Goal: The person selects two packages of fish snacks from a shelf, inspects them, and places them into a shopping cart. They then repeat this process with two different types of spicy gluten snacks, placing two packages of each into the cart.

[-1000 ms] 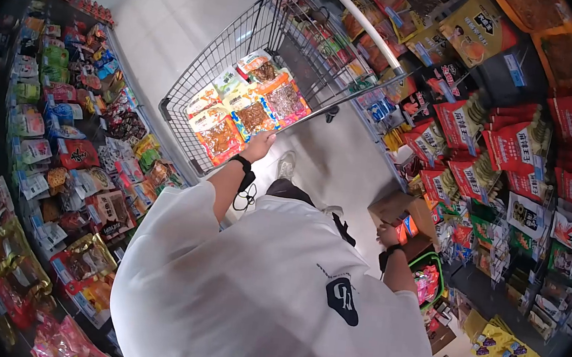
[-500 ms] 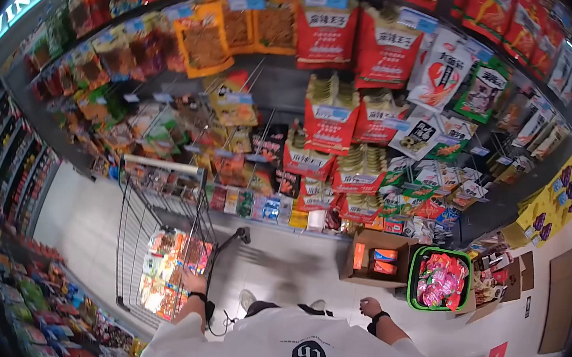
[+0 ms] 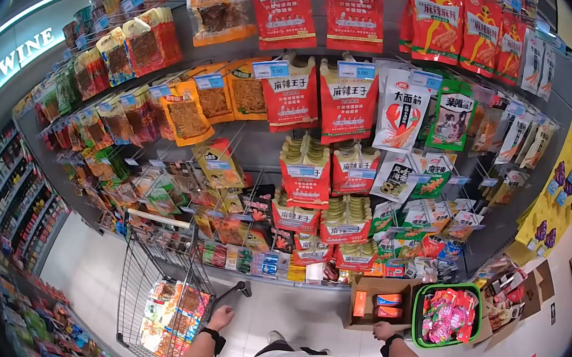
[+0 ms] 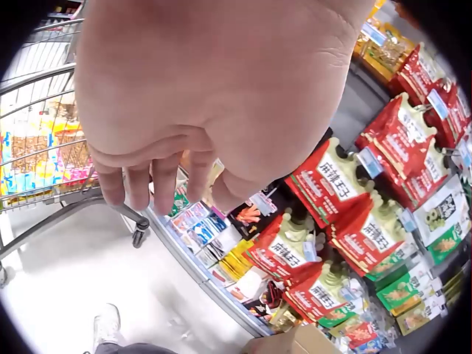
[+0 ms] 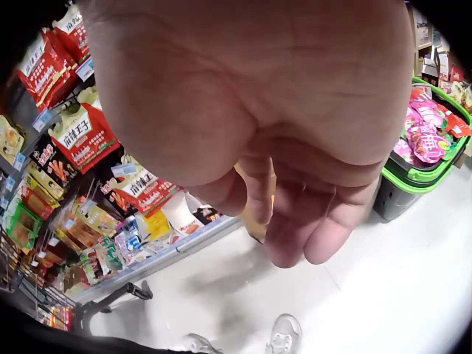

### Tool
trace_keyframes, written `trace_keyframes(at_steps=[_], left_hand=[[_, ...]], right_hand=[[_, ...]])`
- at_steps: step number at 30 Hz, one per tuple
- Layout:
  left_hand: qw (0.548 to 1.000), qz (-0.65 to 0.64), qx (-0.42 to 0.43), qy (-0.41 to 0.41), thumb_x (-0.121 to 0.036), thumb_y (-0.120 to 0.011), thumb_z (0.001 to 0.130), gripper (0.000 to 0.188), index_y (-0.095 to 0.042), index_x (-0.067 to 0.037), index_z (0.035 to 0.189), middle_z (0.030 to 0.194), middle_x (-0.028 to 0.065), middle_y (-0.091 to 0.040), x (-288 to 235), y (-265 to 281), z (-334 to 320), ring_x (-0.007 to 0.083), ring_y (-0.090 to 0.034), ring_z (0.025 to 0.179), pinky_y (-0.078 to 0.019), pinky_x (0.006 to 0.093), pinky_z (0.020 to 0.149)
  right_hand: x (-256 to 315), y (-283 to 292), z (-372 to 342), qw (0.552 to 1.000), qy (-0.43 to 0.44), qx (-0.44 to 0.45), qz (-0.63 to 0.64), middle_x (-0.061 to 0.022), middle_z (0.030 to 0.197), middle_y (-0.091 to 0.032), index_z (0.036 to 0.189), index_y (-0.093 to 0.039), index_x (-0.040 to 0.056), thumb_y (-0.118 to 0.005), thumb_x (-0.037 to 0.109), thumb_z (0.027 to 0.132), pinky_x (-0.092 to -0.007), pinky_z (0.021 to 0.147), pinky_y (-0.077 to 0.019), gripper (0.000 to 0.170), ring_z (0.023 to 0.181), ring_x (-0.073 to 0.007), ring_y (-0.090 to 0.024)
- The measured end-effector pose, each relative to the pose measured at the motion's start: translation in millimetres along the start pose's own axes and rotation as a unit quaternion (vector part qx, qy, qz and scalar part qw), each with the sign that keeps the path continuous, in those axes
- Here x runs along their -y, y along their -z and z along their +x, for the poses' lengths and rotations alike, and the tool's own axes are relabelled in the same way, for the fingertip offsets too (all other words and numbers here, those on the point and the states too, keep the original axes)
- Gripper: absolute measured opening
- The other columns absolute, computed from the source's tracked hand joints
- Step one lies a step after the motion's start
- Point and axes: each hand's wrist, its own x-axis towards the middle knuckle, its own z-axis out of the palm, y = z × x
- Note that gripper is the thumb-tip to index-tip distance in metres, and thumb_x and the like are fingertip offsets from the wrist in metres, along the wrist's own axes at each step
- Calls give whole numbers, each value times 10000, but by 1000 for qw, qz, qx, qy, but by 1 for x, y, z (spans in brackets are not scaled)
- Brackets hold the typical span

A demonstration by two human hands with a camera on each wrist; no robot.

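In the head view the left hand point(image 3: 221, 318) hangs just right of the wire cart point(image 3: 136, 288), apart from the snack packs point(image 3: 175, 317) in it. The left wrist view shows that hand point(image 4: 214, 96) with fingers loosely bent and nothing held. My right hand point(image 3: 383, 330) is low in front of a cardboard box point(image 3: 367, 286) with small orange boxes point(image 3: 388, 311). In the right wrist view the same hand point(image 5: 258, 110) has relaxed, slightly curled fingers and no object in them. Beside the box stands a green-rimmed basket point(image 3: 416, 313) of pink packs point(image 3: 450, 316).
Ahead rises a shelf rack of hanging snack bags, including red bags point(image 3: 345, 101) and a white bag point(image 3: 401, 110). At right hangs a yellow display sheet point(image 3: 561, 189). More packed shelves point(image 3: 38, 312) stand at lower left. Pale floor point(image 3: 264, 310) lies between cart and box.
The head view has turned and lifted from the cart towards the shelf rack. The left hand has come away from the packs in the cart. My right hand stays low on its side, holding nothing.
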Motion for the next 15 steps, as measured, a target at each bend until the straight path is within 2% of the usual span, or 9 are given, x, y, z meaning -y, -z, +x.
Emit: trace_keyframes(at_steps=[2, 3, 4, 5, 6, 7, 10, 12, 15], left_hand=[[998, -43, -39, -23, -228, -609, 861, 362, -617, 6, 1136, 1046, 177, -675, -38, 29, 18, 254, -655, 986, -504, 348, 879], [996, -71, -52, -31, -219, -603, 868, 351, -615, 10, 1134, 1035, 175, -678, -61, 44, 21, 251, -658, 979, -506, 346, 872], [986, -112, -90, -83, -208, -591, 882, 326, -615, 13, 1121, 1004, 171, -681, -48, 43, 49, 235, -663, 943, -512, 333, 837], [988, -108, -88, -69, -176, -588, 897, 280, -618, 18, 1097, 966, 144, -681, -95, 71, 43, 192, -654, 897, -510, 309, 805], [978, -143, -101, -114, -155, -582, 905, 254, -619, 17, 1089, 955, 123, -678, -115, 86, 52, 167, -643, 880, -506, 296, 796], [964, -177, -114, -159, -134, -576, 914, 229, -620, 15, 1082, 945, 102, -674, -131, 100, 61, 143, -633, 862, -502, 283, 786], [953, -213, -91, -194, -89, -544, 940, 218, -602, 32, 1112, 1003, 78, -666, -203, 156, 60, 131, -622, 904, -495, 272, 826], [942, -265, -57, -199, -98, -539, 950, 224, -589, 30, 1127, 999, 76, -666, -239, 185, 57, 132, -623, 920, -495, 278, 828], [933, -261, -8, -250, -107, -531, 961, 211, -584, 20, 1121, 992, 55, -652, -289, 228, 48, 107, -608, 918, -496, 262, 799]], right_hand=[[-1, 14, 52, 969, 217, -76, -90, -157, 747, -667, 874, -659, -27, -553, 179, 846, -341, 604, -517, 234, 658, -211, -653], [27, 27, 38, 970, 213, -84, -78, -132, 748, -662, 959, -648, -28, -550, 171, 864, -319, 585, -515, 241, 634, -188, -643], [87, 49, 10, 971, 208, -94, -66, -107, 748, -658, 1043, -636, -29, -548, 163, 882, -297, 567, -512, 266, 609, -165, -633], [107, 66, 19, 962, 225, -129, -81, -103, 761, -659, 1069, -626, -31, -556, 164, 887, -305, 577, -511, 276, 627, -162, -631], [124, 81, 27, 952, 241, -163, -95, -99, 774, -660, 1095, -616, -32, -564, 165, 892, -313, 588, -509, 288, 645, -158, -629], [160, 96, 11, 957, 241, -158, -45, -89, 783, -659, 1106, -612, -33, -563, 154, 898, -311, 608, -507, 284, 661, -150, -622], [238, 137, 0, 939, 287, -187, 16, -64, 817, -650, 1136, -600, -33, -555, 120, 915, -295, 634, -488, 272, 693, -124, -596], [294, 151, -30, 903, 366, -223, 29, -50, 823, -635, 1140, -595, -31, -536, 100, 928, -270, 609, -465, 257, 680, -107, -570], [376, 162, -81, 895, 396, -200, 35, -37, 855, -629, 1156, -582, -23, -527, 98, 939, -242, 628, -457, 255, 713, -85, -561]])
